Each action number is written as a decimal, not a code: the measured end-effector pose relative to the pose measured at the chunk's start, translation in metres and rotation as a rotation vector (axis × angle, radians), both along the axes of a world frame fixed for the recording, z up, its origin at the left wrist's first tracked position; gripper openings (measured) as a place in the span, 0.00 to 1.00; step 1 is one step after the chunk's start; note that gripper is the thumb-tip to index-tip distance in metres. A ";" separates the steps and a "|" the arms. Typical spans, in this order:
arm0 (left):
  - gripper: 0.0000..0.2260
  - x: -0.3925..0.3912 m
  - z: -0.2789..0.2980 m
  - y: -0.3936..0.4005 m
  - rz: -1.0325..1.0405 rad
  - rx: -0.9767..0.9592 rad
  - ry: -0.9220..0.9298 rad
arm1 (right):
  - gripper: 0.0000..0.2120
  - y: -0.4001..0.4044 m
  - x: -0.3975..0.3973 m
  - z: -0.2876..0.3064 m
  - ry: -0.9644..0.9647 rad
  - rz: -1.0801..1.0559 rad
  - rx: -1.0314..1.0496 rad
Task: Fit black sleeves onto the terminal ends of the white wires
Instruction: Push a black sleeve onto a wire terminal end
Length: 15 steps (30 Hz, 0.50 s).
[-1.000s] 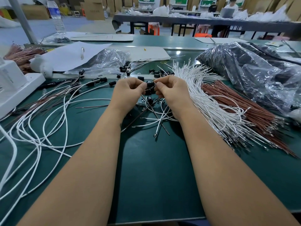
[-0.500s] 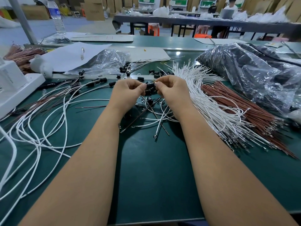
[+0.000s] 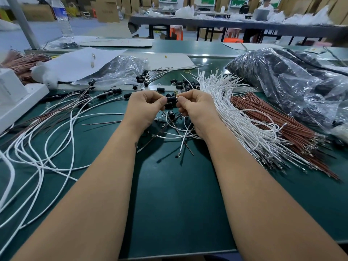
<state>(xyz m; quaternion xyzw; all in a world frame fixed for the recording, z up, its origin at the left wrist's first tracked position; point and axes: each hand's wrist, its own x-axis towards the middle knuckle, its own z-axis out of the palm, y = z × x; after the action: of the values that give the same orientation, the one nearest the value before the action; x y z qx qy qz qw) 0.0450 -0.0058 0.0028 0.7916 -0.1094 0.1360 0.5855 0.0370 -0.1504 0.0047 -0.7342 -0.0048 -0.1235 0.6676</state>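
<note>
Left hand [image 3: 145, 106]: centre of the frame, fingers curled, thumb and forefinger pinching a black sleeve [image 3: 171, 99] at its left end.
Right hand [image 3: 195, 104]: just right of the left one, fingers curled, tips pinched at the sleeve's right end; whether they hold a wire there I cannot tell, it is too small.
Sleeve: held level between the two hands, above the mat [image 3: 177, 204].
Loose sleeves [image 3: 180, 84]: scattered just above the hands, near the mat's far edge.
White wires [image 3: 235, 113]: a fanned bundle touching the right hand's outer side, running to the lower right.
Brown wires [image 3: 278, 125]: alongside the white bundle on its right, terminal ends towards the lower right.
Long white wires [image 3: 37, 147]: looped over the left part of the mat, reaching the frame's left edge.
Short wires [image 3: 175, 134]: a few crossed under and below the hands.
Bag [image 3: 293, 85]: clear plastic with dark contents, upper right, near the brown wires.
White box [image 3: 17, 98]: at the left edge, upper left.
Open room: bare green mat between the two forearms, from below the short wires to the near edge.
</note>
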 end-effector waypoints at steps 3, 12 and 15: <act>0.04 0.001 -0.001 -0.001 -0.005 -0.004 0.007 | 0.08 0.000 -0.001 0.001 -0.009 -0.003 -0.006; 0.06 0.003 -0.003 -0.005 0.000 0.016 0.000 | 0.07 0.008 -0.001 0.001 -0.076 -0.077 -0.024; 0.05 0.006 -0.001 -0.006 0.002 -0.007 0.015 | 0.07 0.010 0.001 0.004 -0.105 -0.159 -0.046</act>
<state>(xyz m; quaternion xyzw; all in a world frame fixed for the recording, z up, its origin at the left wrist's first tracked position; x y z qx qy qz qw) 0.0506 -0.0121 0.0013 0.7906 -0.1039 0.1311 0.5890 0.0384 -0.1407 0.0085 -0.7398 0.0155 -0.2144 0.6375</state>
